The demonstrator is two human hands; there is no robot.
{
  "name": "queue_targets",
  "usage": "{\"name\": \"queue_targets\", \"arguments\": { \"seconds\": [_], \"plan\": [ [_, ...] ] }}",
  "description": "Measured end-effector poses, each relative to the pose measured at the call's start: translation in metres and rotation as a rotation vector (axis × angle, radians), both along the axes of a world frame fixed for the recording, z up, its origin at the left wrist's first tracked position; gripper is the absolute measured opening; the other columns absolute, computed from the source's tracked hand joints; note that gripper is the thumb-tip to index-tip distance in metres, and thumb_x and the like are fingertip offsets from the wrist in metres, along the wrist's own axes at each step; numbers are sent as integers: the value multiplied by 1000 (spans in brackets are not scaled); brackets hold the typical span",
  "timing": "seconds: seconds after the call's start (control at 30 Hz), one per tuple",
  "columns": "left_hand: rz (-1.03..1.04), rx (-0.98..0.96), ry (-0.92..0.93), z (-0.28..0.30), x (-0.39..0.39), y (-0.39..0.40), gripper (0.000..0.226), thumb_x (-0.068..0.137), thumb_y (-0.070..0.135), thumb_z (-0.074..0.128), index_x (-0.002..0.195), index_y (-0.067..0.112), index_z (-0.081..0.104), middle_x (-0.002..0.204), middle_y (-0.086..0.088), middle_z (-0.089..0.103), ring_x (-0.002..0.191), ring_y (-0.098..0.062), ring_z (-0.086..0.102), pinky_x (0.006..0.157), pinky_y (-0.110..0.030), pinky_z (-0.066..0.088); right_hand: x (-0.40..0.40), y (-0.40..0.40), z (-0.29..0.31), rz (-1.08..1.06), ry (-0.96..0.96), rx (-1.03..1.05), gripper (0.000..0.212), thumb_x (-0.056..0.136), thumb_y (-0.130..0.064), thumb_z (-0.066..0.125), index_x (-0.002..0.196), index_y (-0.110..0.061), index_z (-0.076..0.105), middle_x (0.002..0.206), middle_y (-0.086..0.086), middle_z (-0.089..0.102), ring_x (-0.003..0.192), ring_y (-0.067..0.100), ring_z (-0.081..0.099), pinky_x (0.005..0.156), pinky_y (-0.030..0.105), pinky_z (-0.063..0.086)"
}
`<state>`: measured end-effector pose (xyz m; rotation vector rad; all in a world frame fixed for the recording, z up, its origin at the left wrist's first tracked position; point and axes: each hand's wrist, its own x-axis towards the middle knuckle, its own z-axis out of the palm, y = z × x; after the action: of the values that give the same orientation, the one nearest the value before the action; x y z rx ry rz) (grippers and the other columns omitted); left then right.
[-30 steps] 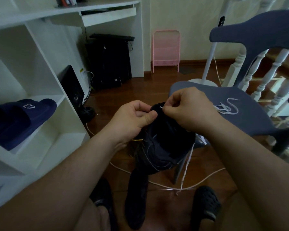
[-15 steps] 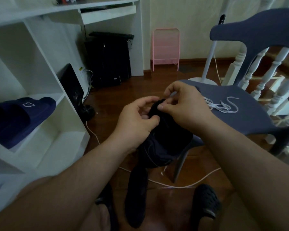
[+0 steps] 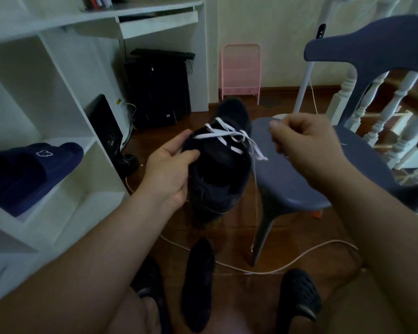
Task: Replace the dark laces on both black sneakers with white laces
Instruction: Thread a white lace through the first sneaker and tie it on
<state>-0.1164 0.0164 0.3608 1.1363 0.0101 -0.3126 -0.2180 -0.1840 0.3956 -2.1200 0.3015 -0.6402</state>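
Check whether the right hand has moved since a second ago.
Yes. The right hand has pulled rightward off the black sneaker and now sits over the blue chair's seat, fingers curled.

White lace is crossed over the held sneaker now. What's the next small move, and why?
Probably draw the lace snug with the right hand, which is curled away from the shoe. The left hand grips the black sneaker, and the white lace crosses its upper rows, but one end droops loose off the right side. Whether the right hand already pinches an end cannot be told.
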Motion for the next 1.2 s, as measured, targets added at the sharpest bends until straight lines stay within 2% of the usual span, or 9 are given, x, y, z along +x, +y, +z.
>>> {"name": "queue_targets", "arguments": {
  "seconds": [0.07, 0.17, 0.23, 0.33, 0.43, 0.53, 0.73, 1.0, 1.2],
  "plan": [
    [46, -57, -30, 1, 0, 1, 53, 98, -17, 54, 142, 13, 61, 121, -3, 76, 90, -8, 78, 68, -20, 60, -4, 1, -4, 73, 185, -101, 44, 97, -49, 59, 81, -10, 68, 73, 13, 67, 65, 24, 65, 66, 45, 59],
    [93, -105, -69, 2, -3, 1, 55, 97, -16, 56, 144, 14, 59, 123, 0, 75, 95, -6, 77, 71, -19, 59, -2, 13, -20, 132, 379, -201, 58, 88, -74, 54, 103, -20, 72, 87, 1, 74, 69, 13, 71, 72, 44, 63],
    [84, -109, -97, 2, -7, 0, 55, 96, -15, 59, 141, 16, 61, 123, -1, 76, 102, -9, 76, 75, -20, 60, 5, 20, -33, 116, 310, -76, 52, 90, -70, 57, 120, -29, 68, 100, -6, 75, 73, 12, 73, 73, 41, 63],
    [34, -61, -198, 0, -15, -4, 50, 94, -14, 64, 128, 24, 67, 120, 3, 78, 110, -10, 74, 84, -22, 60, 17, 25, -49, 15, 171, 3, 21, 100, -47, 61, 107, -29, 70, 90, -8, 74, 77, 13, 72, 76, 43, 61],
    [-19, -37, -264, 2, -17, -4, 40, 94, -4, 70, 122, 24, 69, 118, 2, 79, 116, -13, 72, 94, -27, 59, 23, 23, -56, -65, 79, 53, 18, 102, -39, 54, 113, -30, 66, 97, -9, 72, 90, 11, 68, 82, 47, 59],
    [-62, -59, -227, 6, -16, 0, 27, 98, 8, 68, 122, 19, 70, 118, -4, 79, 115, -18, 73, 98, -32, 59, 23, 22, -56, -111, 18, 63, 15, 105, -36, 51, 113, -30, 61, 95, -12, 67, 89, 4, 63, 78, 41, 54],
    [-21, -55, -146, 8, -8, 7, 16, 99, 4, 66, 112, 10, 73, 101, -6, 81, 94, -15, 77, 82, -27, 61, 19, 24, -56, -159, 2, 19, 21, 107, -43, 48, 107, -26, 58, 87, -12, 62, 82, 2, 58, 66, 32, 43],
    [-97, 23, -103, 8, 5, 19, 22, 98, -6, 61, 112, 12, 64, 84, -1, 78, 80, -12, 76, 72, -26, 60, 12, 24, -51, -182, -105, -142, 19, 107, -44, 45, 111, -28, 55, 83, -11, 62, 78, 11, 62, 70, 53, 53],
    [-159, 190, -48, 6, 16, 27, 37, 100, -16, 48, 120, 15, 53, 85, -6, 66, 69, -13, 75, 67, -28, 62, 8, 20, -51, -202, -123, -241, 16, 106, -44, 44, 104, -30, 50, 76, -9, 59, 71, 14, 60, 64, 44, 49]
  ]
}}
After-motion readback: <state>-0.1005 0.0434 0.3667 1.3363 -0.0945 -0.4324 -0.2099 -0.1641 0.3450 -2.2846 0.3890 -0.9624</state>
